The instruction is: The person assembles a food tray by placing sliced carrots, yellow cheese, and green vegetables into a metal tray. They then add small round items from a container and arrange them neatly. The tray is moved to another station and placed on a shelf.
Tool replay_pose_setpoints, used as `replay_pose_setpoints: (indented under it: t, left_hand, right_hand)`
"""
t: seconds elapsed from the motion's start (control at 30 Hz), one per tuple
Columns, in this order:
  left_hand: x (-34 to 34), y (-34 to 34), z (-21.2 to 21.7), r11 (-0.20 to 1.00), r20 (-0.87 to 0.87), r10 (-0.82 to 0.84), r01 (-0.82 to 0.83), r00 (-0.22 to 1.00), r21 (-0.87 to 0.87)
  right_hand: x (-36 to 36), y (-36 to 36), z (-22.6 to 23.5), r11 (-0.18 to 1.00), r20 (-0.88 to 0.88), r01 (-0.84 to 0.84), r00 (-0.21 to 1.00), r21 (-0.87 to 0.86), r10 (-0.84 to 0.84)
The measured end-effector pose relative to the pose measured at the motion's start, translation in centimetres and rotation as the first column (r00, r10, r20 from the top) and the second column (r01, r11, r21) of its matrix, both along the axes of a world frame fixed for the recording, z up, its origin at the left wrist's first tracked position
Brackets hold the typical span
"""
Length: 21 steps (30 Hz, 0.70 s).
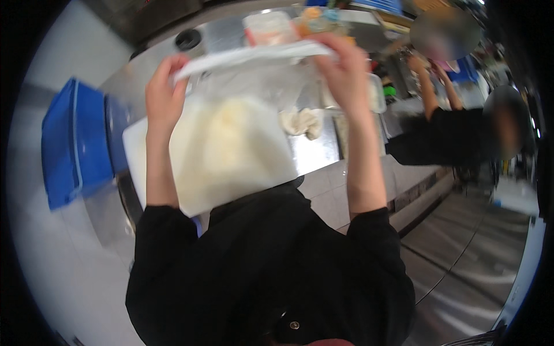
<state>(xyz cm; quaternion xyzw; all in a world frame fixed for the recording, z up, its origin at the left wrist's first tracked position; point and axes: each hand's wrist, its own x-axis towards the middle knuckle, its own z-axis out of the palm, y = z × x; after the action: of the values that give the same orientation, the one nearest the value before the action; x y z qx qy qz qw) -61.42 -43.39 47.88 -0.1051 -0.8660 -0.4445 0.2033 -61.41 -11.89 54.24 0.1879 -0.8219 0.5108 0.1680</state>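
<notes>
Both hands pinched the clear plastic bag (pixel 242 98) by its top rim, left hand (pixel 163 95) at nine o'clock, right hand (pixel 346 72) at three; it looked light, limp, slippery, so the rim seemed the surest hold

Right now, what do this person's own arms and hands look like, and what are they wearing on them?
Both hands are bare: no gloves, rings or watch show on the left hand or the right hand. Black sleeves are pushed up, leaving the forearms uncovered. They belong to a black top with a small round button near the picture's lower edge.
</notes>
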Motion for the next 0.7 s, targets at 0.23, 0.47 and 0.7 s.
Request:
replay_pose_setpoints:
  t: [0.23,0.47,0.7]
  left_hand:
    - [6.1,-2.4,-0.1,0.998,0.056,-0.057,0.059,0.997,-0.023]
    - [13.7,-2.9,-14.1,0.975,0.543,-0.130,0.205,0.830,-0.080]
    - [7.1,-3.6,-18.6,0.985,0.517,-0.002,-0.087,0.856,0.147]
  right_hand:
    - [5.3,1.5,-5.7,0.993,0.093,0.012,0.995,0.117,-0.023]
    - [13.2,0.8,-21.2,0.856,0.424,-0.105,0.895,0.506,-0.141]
    - [3.6,1.4,-24.1,0.916,0.401,-0.017,0.902,0.401,-0.159]
